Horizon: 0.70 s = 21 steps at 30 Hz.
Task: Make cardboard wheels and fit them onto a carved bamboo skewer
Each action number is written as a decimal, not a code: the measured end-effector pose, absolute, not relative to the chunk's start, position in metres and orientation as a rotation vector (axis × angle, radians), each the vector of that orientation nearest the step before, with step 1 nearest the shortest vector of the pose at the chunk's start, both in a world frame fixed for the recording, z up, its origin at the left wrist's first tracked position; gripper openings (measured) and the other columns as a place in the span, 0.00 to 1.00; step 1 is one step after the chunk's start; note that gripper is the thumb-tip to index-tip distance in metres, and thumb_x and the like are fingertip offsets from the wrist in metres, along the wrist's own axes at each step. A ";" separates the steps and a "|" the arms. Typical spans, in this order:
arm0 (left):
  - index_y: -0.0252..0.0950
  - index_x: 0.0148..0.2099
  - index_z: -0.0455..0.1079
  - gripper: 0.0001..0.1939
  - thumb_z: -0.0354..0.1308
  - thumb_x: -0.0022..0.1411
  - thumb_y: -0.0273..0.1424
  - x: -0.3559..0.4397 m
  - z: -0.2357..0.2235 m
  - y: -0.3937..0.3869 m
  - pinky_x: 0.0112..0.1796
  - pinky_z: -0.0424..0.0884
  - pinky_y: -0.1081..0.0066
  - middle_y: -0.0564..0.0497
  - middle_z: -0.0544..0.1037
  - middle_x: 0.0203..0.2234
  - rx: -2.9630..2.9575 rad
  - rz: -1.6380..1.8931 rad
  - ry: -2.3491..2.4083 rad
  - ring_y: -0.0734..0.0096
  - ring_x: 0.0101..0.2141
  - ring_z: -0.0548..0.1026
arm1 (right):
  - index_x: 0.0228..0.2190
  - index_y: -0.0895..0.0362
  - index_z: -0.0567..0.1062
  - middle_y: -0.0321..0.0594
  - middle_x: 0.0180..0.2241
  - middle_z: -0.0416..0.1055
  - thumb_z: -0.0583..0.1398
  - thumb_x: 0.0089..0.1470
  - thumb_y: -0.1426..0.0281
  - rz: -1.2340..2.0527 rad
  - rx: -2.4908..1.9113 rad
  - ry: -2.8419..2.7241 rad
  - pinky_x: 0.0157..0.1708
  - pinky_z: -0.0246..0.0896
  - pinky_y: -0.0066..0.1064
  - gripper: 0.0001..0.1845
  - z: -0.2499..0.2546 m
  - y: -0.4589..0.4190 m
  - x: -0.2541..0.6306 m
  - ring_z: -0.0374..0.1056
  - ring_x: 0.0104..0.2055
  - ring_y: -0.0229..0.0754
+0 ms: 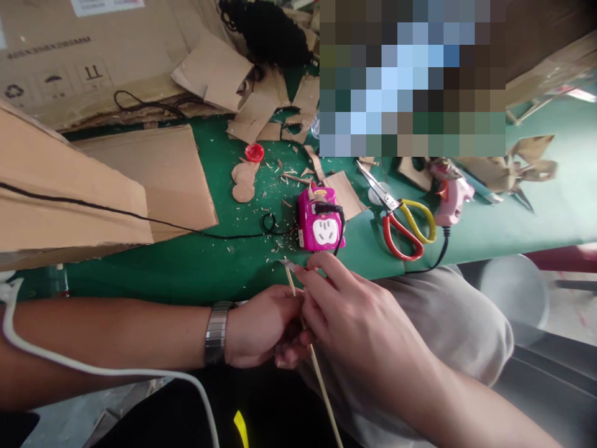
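Head view: brown folded cardboard (69,165) lies left on the green table (219,267); my left grip (265,325) pinches a thin, pale wooden stick (323,389) slanting toward me; my right grip (352,308) clasps a small silvery blade (293,266) at the stick's upper end; rightward lie red-and-yellow-handled metal scissors (390,203), then a pink plastic glue gun (453,204).

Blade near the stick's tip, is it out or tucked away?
Out: the blade shows bare metal beyond the right hand, beside the stick.

Upper left, there it is: the cardboard box (144,56) sporting recycling arrows (13,91), umbrella (53,79), twin up-arrows (92,73); its lettering (49,48) too blurred!
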<state>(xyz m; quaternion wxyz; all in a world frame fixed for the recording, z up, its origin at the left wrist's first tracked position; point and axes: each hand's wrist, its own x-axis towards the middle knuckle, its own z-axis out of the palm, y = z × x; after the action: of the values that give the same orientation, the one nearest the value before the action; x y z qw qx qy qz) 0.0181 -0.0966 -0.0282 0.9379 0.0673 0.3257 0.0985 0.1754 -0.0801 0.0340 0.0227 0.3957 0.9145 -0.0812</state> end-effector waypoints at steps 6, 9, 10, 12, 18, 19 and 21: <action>0.38 0.33 0.63 0.17 0.60 0.68 0.43 0.015 -0.025 -0.093 0.16 0.55 0.78 0.57 0.70 0.20 0.105 0.189 0.636 0.81 0.14 0.62 | 0.44 0.58 0.80 0.45 0.43 0.77 0.58 0.66 0.75 -0.522 1.515 2.784 0.26 0.66 0.34 0.11 0.039 -0.082 0.187 0.75 0.31 0.41; 0.37 0.32 0.64 0.20 0.60 0.69 0.46 0.015 -0.026 -0.094 0.15 0.55 0.78 0.57 0.69 0.19 0.116 0.201 0.617 0.81 0.14 0.63 | 0.44 0.57 0.80 0.44 0.43 0.76 0.57 0.65 0.75 -0.556 1.518 2.776 0.24 0.65 0.35 0.11 0.040 -0.085 0.189 0.73 0.28 0.41; 0.37 0.31 0.64 0.20 0.60 0.69 0.46 0.015 -0.026 -0.094 0.15 0.55 0.78 0.57 0.69 0.19 0.117 0.205 0.618 0.81 0.14 0.63 | 0.43 0.57 0.80 0.44 0.43 0.76 0.57 0.65 0.76 -0.563 1.510 2.776 0.24 0.65 0.36 0.11 0.040 -0.085 0.188 0.73 0.28 0.41; 0.37 0.31 0.64 0.20 0.60 0.69 0.46 0.015 -0.027 -0.095 0.15 0.55 0.78 0.57 0.69 0.18 0.119 0.210 0.626 0.81 0.14 0.63 | 0.42 0.57 0.80 0.44 0.42 0.76 0.57 0.65 0.76 -0.569 1.496 2.772 0.24 0.66 0.36 0.12 0.039 -0.086 0.187 0.73 0.28 0.41; 0.37 0.28 0.64 0.22 0.61 0.66 0.47 0.017 -0.030 -0.099 0.14 0.56 0.79 0.57 0.67 0.16 0.187 0.239 0.666 0.79 0.15 0.64 | 0.40 0.60 0.82 0.45 0.40 0.78 0.58 0.60 0.81 -0.329 1.331 2.894 0.25 0.67 0.36 0.13 0.041 -0.085 0.177 0.74 0.33 0.44; 0.37 0.27 0.65 0.22 0.61 0.65 0.47 0.018 -0.031 -0.100 0.14 0.56 0.79 0.57 0.67 0.16 0.201 0.234 0.680 0.79 0.14 0.65 | 0.39 0.61 0.82 0.45 0.39 0.78 0.59 0.58 0.81 -0.277 1.292 2.892 0.25 0.68 0.36 0.12 0.040 -0.085 0.175 0.75 0.35 0.45; 0.36 0.26 0.65 0.22 0.61 0.64 0.48 0.018 -0.033 -0.101 0.14 0.57 0.78 0.56 0.68 0.16 0.220 0.221 0.696 0.79 0.14 0.66 | 0.39 0.62 0.82 0.44 0.37 0.78 0.61 0.56 0.82 -0.229 1.261 2.874 0.25 0.69 0.36 0.12 0.037 -0.085 0.172 0.75 0.35 0.46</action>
<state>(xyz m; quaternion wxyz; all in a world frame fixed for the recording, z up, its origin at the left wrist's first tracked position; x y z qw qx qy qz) 0.0184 -0.1014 -0.0334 0.9281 0.1075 0.3397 0.1080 0.1717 -0.0847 0.0370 -0.0027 0.4006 0.9133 -0.0729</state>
